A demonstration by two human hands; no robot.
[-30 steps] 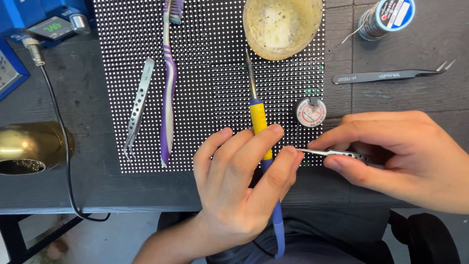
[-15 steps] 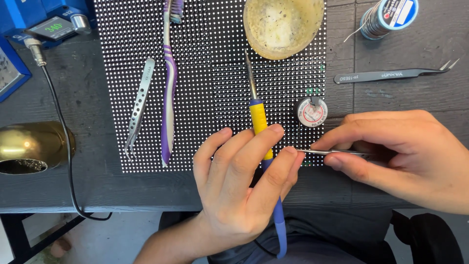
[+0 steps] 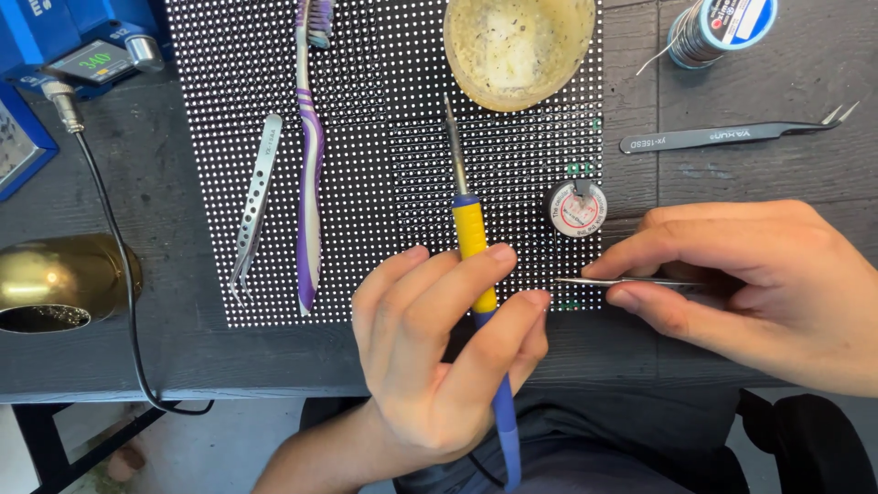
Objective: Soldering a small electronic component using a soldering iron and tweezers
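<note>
My left hand (image 3: pixel 439 357) grips a soldering iron (image 3: pixel 469 229) with a yellow and blue handle. Its metal tip points away from me over a black LED dot-matrix panel (image 3: pixel 384 146). My right hand (image 3: pixel 759 284) pinches thin silver tweezers (image 3: pixel 622 283) that lie flat, with the points aimed left at the panel's lower right corner. The points sit just beside my left index fingertip. What is between the points is too small to see.
On the panel lie a purple toothbrush (image 3: pixel 309 183), silver tweezers (image 3: pixel 254 206), a yellowish bowl (image 3: pixel 519 46) and a small round solder-wick reel (image 3: pixel 577 208). Black tweezers (image 3: pixel 732 135) and a solder spool (image 3: pixel 722 23) are at the right. A blue soldering station (image 3: pixel 73 46), its cable and a brass holder (image 3: pixel 59 284) are at the left.
Both hands stay almost still. My right fingers have tightened a little around the tweezers, whose points rest at the same spot.
</note>
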